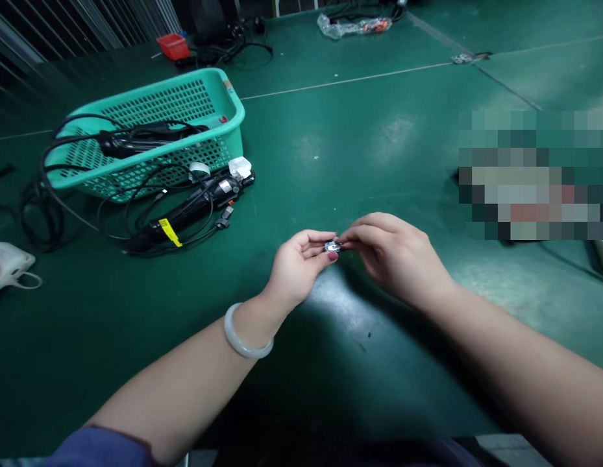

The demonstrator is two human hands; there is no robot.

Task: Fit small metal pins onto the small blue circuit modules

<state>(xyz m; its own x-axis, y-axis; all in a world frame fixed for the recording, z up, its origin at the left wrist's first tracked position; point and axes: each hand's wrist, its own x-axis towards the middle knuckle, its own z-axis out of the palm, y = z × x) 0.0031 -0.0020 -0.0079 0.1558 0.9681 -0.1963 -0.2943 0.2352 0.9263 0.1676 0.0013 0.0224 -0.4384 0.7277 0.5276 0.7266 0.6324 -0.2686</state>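
My left hand (297, 264) pinches a small silvery metal piece (333, 246) between thumb and fingers, just above the green table. From the other side my right hand (393, 250) meets it, its thumb and fingertips closed at the piece's right end. The piece is too small for me to tell its exact kind. Whether the right fingertips hold a separate small part is hidden. A pale bangle (247, 337) circles my left wrist.
A green plastic basket (233, 107) with black cabled tools stands at the left. Beside it lies a black corded tool (189, 211) with a yellow tag. A white object (9, 266) sits far left; a plastic-wrapped item (352, 27) and red tray (173, 47) lie behind.
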